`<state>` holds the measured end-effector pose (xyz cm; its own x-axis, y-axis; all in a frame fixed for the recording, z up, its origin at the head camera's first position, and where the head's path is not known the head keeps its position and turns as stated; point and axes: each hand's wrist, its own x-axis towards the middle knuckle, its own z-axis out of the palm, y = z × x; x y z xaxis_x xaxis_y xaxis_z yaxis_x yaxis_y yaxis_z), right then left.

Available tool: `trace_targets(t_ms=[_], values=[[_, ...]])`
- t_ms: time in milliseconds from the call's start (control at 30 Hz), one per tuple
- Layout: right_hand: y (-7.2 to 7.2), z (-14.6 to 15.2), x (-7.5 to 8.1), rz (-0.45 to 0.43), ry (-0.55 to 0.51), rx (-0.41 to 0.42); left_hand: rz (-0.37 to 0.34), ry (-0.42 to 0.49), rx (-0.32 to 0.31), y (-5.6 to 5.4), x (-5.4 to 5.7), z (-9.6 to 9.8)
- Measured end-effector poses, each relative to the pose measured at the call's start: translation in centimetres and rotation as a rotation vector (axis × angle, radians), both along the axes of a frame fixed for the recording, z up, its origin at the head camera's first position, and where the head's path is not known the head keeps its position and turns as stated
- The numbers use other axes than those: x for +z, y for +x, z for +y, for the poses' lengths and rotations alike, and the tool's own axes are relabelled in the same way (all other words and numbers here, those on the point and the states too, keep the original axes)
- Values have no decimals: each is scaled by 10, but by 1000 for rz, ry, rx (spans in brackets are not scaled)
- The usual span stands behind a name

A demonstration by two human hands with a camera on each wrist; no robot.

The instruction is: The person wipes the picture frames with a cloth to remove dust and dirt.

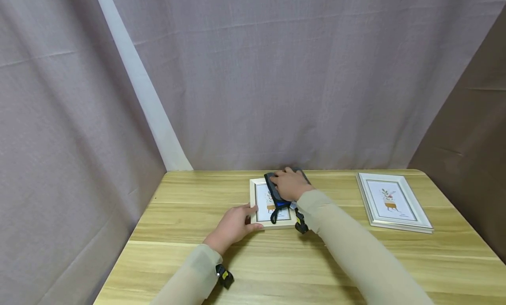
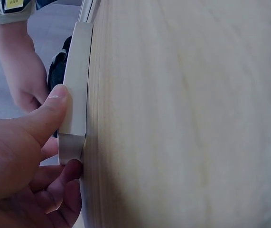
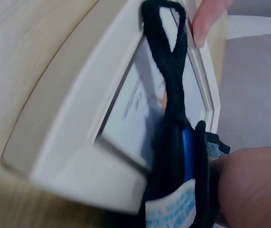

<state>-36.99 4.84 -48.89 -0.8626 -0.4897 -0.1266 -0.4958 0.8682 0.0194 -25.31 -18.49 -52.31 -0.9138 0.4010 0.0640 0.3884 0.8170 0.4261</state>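
Observation:
A cream picture frame (image 1: 253,191) lies face up on the wooden table, showing a print of a plant in an orange pot. My left hand (image 1: 234,226) grips its near left corner; in the left wrist view the thumb (image 2: 54,102) lies along the edge and fingers curl at the corner. My right hand (image 1: 290,185) holds a dark grey cleaning cloth (image 1: 272,191) with black edging against the right part of the frame. From the cloth a black hanging loop (image 3: 168,61) trails over the glass, and a blue strip and white label show near it.
At the right of the table (image 1: 178,221) lies a stack of white picture frames (image 1: 389,202), the top one with a similar print. A grey-mauve curtain (image 1: 276,85) hangs along the back edge. Both wrists wear black straps with small devices.

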Motion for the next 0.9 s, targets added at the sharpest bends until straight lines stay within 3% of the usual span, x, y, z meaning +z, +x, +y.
trace_targets(t_ms=[467,900], values=[[6,-36,5,-5,29,36,28,10,-21,2,-1,3],[9,-52,8,6,28,20,2,3,-2,4,2,7]])
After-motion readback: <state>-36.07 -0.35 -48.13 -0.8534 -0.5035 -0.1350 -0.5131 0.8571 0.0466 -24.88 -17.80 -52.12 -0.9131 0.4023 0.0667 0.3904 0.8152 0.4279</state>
